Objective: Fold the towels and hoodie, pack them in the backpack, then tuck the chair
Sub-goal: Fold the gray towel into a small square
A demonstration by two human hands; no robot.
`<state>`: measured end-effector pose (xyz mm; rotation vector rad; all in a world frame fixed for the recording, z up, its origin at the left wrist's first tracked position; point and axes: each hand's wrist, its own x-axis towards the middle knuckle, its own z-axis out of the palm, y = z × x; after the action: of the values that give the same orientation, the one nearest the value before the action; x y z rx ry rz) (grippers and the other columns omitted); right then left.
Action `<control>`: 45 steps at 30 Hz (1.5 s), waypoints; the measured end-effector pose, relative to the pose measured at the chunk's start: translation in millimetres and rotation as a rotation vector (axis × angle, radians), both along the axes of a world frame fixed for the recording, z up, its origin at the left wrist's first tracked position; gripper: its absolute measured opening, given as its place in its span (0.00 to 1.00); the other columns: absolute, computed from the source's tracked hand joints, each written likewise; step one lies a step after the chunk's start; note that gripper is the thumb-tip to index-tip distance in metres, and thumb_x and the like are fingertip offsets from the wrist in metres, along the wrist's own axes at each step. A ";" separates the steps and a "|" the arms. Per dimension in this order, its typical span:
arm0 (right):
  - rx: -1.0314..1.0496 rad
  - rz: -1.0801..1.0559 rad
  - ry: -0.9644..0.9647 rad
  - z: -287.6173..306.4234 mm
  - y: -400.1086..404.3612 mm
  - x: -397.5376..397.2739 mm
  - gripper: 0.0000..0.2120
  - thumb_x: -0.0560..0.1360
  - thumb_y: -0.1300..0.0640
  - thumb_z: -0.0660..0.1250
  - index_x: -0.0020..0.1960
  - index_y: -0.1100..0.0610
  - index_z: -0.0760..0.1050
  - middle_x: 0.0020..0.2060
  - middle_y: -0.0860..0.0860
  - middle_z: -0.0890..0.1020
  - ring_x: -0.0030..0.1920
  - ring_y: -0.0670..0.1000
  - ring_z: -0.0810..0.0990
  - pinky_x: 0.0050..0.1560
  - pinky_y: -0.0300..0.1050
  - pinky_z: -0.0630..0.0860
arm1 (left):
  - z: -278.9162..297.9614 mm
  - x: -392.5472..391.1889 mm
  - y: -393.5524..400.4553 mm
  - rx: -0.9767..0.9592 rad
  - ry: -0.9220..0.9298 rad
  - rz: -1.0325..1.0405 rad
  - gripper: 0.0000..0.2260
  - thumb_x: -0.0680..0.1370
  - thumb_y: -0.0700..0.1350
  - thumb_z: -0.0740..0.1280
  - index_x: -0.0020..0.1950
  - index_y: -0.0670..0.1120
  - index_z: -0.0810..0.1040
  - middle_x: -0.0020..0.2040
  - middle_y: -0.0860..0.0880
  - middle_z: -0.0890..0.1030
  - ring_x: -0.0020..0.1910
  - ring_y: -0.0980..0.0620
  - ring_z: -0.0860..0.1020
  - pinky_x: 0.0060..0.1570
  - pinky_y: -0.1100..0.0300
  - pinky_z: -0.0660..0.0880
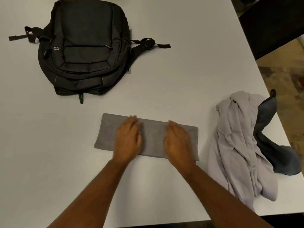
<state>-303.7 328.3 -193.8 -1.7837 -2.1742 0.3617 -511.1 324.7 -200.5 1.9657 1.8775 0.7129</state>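
A grey towel, folded into a long strip, lies on the white table in front of me. My left hand presses flat on its left half, and my right hand presses flat on its right half, fingers straight. A black backpack lies closed at the far left, front up, straps spread to both sides. At the right edge lies a crumpled light grey hoodie, with a dark blue-grey towel partly under it and hanging over the table edge.
The table's right edge runs diagonally beside the hoodie. Beyond it are patterned carpet and a dark piece of furniture at the top right. The table's near edge is just below my forearms.
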 end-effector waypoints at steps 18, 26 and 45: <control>-0.154 -0.114 -0.207 -39.9 3.4 27.6 0.33 0.85 0.39 0.45 0.83 0.55 0.44 0.83 0.51 0.47 0.82 0.49 0.43 0.80 0.57 0.49 | -34.3 -61.8 14.9 -0.285 0.278 0.067 0.32 0.83 0.64 0.41 0.83 0.50 0.39 0.83 0.51 0.41 0.81 0.54 0.38 0.80 0.46 0.44; -0.170 -0.139 -0.198 -39.2 5.7 51.2 0.33 0.84 0.37 0.41 0.83 0.53 0.42 0.83 0.49 0.46 0.82 0.48 0.43 0.80 0.59 0.46 | -33.9 -78.7 6.5 -0.298 0.256 0.166 0.32 0.83 0.64 0.42 0.83 0.50 0.39 0.83 0.52 0.40 0.81 0.53 0.37 0.80 0.44 0.44; -0.177 -0.458 -0.316 2.5 45.0 45.4 0.30 0.80 0.41 0.63 0.74 0.60 0.67 0.61 0.62 0.77 0.60 0.62 0.75 0.58 0.57 0.71 | -26.7 -33.4 -55.6 -0.362 0.259 0.481 0.35 0.83 0.64 0.43 0.83 0.43 0.43 0.83 0.43 0.43 0.81 0.45 0.37 0.77 0.35 0.42</control>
<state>-258.3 373.3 -191.3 -2.5080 -1.8768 0.1750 -544.5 269.1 -227.2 1.4481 2.4686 0.2050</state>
